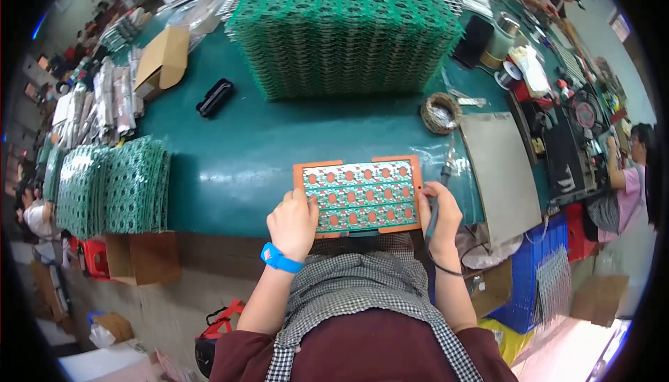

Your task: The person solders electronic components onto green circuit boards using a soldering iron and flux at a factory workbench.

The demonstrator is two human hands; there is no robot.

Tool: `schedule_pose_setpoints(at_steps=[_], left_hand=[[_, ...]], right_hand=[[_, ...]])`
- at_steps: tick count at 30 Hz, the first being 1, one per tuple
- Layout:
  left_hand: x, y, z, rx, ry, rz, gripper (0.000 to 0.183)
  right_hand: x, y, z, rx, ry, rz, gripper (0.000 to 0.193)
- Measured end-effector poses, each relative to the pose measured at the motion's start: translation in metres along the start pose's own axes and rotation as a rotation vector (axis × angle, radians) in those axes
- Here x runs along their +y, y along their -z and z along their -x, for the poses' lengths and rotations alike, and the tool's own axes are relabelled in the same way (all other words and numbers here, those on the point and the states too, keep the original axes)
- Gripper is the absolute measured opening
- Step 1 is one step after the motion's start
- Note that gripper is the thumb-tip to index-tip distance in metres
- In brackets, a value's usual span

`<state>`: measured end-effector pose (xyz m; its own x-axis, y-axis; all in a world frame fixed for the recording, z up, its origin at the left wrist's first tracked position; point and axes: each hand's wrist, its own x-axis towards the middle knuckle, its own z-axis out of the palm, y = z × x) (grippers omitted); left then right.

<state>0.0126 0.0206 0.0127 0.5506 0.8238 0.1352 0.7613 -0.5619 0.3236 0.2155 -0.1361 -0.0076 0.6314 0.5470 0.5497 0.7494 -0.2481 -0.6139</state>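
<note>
- The two hands are apart, one at each side of a green circuit board panel (360,198), which lies in an orange frame (299,174) at the tabletop's (237,166) near edge.
- The left hand (293,225) covers the frame's left edge; I can't tell whether its fingers are clamped there.
- The right hand (444,213), beside the frame's right edge, has a corded soldering iron (446,171) in its grasp, tip pointing away from the body.
- Beyond stands a tall stack of green panels (341,47).
</note>
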Motion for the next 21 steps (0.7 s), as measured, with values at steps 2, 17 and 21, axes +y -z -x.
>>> schedule_pose_setpoints(at_steps=[2,17,21], left_hand=[[-0.005,-0.005,0.003,-0.001,-0.029,0.002,0.02],[-0.007,-0.014,0.003,0.057,-0.081,0.037,0.018],[-0.005,0.017,-0.001,0.125,-0.05,0.19,0.016]], right_hand=[[-0.01,-0.001,-0.004,-0.092,0.067,0.035,0.03],[-0.027,-0.008,-0.023,-0.346,0.087,0.218,0.035],[-0.048,0.007,-0.042,-0.294,-0.007,0.07,0.036]])
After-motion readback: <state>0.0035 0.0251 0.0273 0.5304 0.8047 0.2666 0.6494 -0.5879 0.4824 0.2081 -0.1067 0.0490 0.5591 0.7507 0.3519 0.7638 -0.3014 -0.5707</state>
